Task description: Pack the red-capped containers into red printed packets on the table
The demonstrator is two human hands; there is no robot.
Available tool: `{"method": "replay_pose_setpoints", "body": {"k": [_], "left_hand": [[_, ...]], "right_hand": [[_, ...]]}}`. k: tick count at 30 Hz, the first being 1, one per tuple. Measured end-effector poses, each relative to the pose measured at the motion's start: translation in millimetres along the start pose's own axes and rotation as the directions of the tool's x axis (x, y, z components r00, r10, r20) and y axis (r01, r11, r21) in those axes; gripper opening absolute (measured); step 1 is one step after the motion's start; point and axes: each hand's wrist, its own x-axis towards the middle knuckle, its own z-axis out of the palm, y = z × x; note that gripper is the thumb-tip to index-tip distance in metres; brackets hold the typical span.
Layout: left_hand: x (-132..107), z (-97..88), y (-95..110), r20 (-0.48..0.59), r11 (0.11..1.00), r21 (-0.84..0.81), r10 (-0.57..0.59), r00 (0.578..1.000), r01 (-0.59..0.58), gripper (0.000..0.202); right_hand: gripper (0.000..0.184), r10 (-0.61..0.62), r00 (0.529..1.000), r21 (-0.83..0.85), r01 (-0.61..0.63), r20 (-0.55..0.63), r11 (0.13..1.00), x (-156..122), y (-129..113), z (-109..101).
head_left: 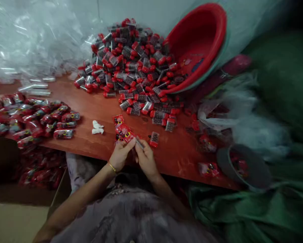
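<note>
Both hands meet at the front edge of the red-brown table [90, 148]. My left hand [119, 157] is closed, its thumb pressed on the lower end of red printed wrappers [125, 132] with black and yellow cartoon figures. My right hand [146, 161] is closed round a small grey, shiny piece [139, 143] beside the wrappers; the fingers hide most of it. A small clear container with a red cap [154, 139] lies just right of my right hand. To the left of the wrappers lies a crumpled white scrap [97, 127].
A heap of red-capped clear containers [131, 60] spills from a tilted red basin [217, 20]. Wrapped red packs [32, 118] cover the table's left, above a box of more packs [42, 172]. Clear plastic sleeves [37, 37] fill the back left; a grey bucket [223, 162] stands right.
</note>
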Motion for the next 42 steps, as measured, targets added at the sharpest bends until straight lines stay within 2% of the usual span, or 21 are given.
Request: {"method": "replay_pose_setpoints", "body": {"k": [3, 5, 7, 10, 14, 16, 21, 24, 26, 29, 31, 33, 35, 39, 42], "left_hand": [[-1, -4.6, 9, -0.101, 0.999, -0.030, 0.041, 0.994, -0.045, 0.037], [-1, -7.0, 12, -0.166, 0.996, -0.042, 0.069, 0.984, -0.077, 0.038], [-1, -8.8, 12, -0.201, 0.995, -0.045, 0.082, 0.976, -0.093, 0.038], [-1, -11.3, 11, -0.156, 0.998, -0.042, 0.038, 0.987, -0.045, 0.038], [-6, -15.0, 17, -0.074, 0.999, -0.005, -0.047, 0.996, 0.047, 0.041], [-8, -16.2, 21, -0.060, 1.000, -0.016, -0.028, 0.998, 0.027, 0.044], [-6, -14.2, 15, -0.129, 0.990, -0.007, 0.142, 0.982, -0.144, 0.038], [-4, -11.7, 7, -0.102, 0.992, -0.018, 0.125, 0.987, -0.127, 0.039], [-5, -11.5, 8, -0.084, 0.991, -0.066, 0.111, 0.990, -0.117, 0.040], [-6, -15.1, 18, -0.146, 0.982, -0.122, 0.127, 0.981, -0.145, 0.041], [-7, -19.2, 24, -0.212, 0.977, -0.134, 0.137, 0.968, -0.168, 0.041], [-9, -23.0, 26, -0.227, 0.976, -0.144, 0.126, 0.966, -0.162, 0.040], [-12, -24.9, 25, -0.192, 0.979, -0.152, 0.105, 0.976, -0.136, 0.040], [-18, -21.6, 20, -0.159, 0.983, -0.146, 0.083, 0.984, -0.107, 0.042], [-22, -27.8, 30, -0.194, 0.984, -0.146, 0.071, 0.978, -0.101, 0.039]], "right_hand": [[0.029, -0.005, 0.991, -0.053, 0.013, 0.135, 0.998, -2, 0, -4], [0.026, -0.030, 0.984, -0.104, 0.049, 0.178, 0.993, -3, 1, -5], [0.025, -0.064, 0.984, -0.152, 0.090, 0.165, 0.984, -4, 3, -3], [0.026, -0.064, 0.990, -0.124, 0.079, 0.122, 0.989, -4, 4, 5], [0.028, 0.021, 0.988, 0.088, -0.034, 0.152, 0.996, -4, 4, 15], [0.028, 0.022, 0.989, 0.146, -0.044, 0.149, 0.988, -3, 4, 18], [0.029, -0.039, 0.995, 0.024, 0.037, 0.089, 0.999, 1, -3, 17], [0.029, -0.048, 0.998, -0.062, 0.051, 0.048, 0.997, 6, -9, 19], [0.029, -0.044, 0.995, -0.088, 0.052, 0.085, 0.995, 8, -12, 20], [0.027, -0.036, 0.976, -0.098, 0.059, 0.217, 0.993, 6, -12, 18], [0.027, -0.043, 0.963, -0.114, 0.075, 0.264, 0.991, 4, -11, 14], [0.025, -0.055, 0.964, -0.155, 0.098, 0.262, 0.983, 4, -10, 10], [0.024, -0.057, 0.971, -0.197, 0.105, 0.232, 0.975, 5, -10, 11], [0.026, -0.025, 0.987, -0.206, 0.057, 0.156, 0.977, 10, -8, 30], [0.029, -0.070, 0.987, -0.207, 0.100, 0.146, 0.973, 18, -5, 47]]}}
